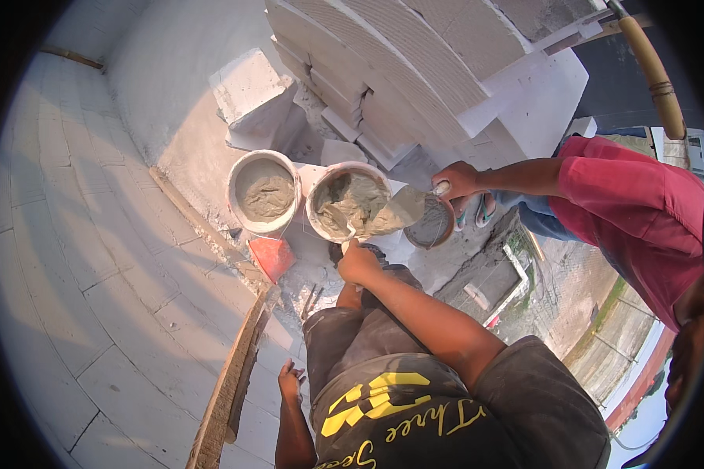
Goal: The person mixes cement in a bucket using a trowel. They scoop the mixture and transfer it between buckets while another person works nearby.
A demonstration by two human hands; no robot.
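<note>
My right hand (361, 264) grips the pale handle of a trowel, whose bent metal neck (351, 228) dips into a bucket (312, 220) of wet grey mortar (352, 196). Mortar hides most of my trowel's blade. Over the same bucket's right rim, a co-worker's hand (459, 180) holds another trowel (408, 206), its broad blade partly coated with mortar. To the left, touching or nearly touching, is a second bucket (232, 199) with smoother mortar (264, 190). My left hand (290, 378) hangs low beside my body near the block wall, fingers apart, holding nothing.
A red plastic container (271, 258) lies below the left bucket. Another bucket (443, 241) with grey contents stands by the co-worker's sandalled feet (486, 210). Pale blocks (387, 70) are stacked ahead. A timber (229, 381) slants along the block wall (94, 264) at left.
</note>
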